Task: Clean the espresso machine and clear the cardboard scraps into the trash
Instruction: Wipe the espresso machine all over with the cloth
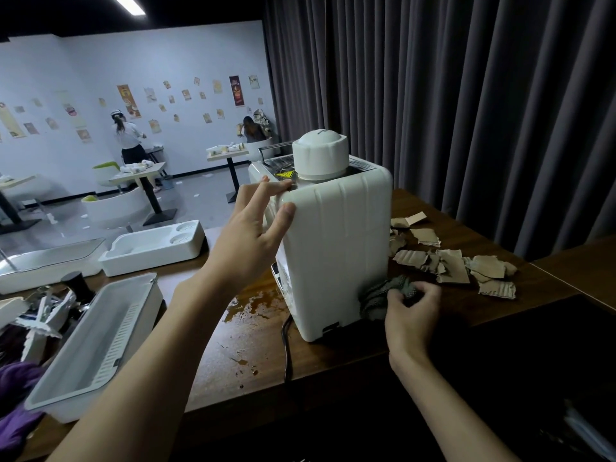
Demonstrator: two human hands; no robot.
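The espresso machine (pixel 336 248) stands upright on the wooden surface (pixel 333 361), so its long axis is vertical, and a ribbed white panel faces the camera. Both hands are on it, one at each end of that axis.

The left hand (pixel 253 235) rests against the machine's upper left corner. Its fingers are fairly straight along the top edge and the thumb lies on the panel, apparently bracing the body. The right hand (pixel 411 315) is at the machine's lower right edge, fingers curled tight around a bunched grey cloth (pixel 383 295) that touches the panel near its base.

The white panel rises above the cloth, so the next wiping stroke probably runs upward along the ribs while the left hand steadies the top below the round white cap (pixel 320 153).

The cardboard scraps (pixel 453 265) lie loosely scattered on the surface just to the right of the machine, beyond the cloth. That makes the right hand clearly the nearer one for gathering them.

A brown spill (pixel 256 305) spreads on the surface at the machine's lower left, and a dark power cord (pixel 286 348) hangs from its base over the near edge. No trash bin is in view.
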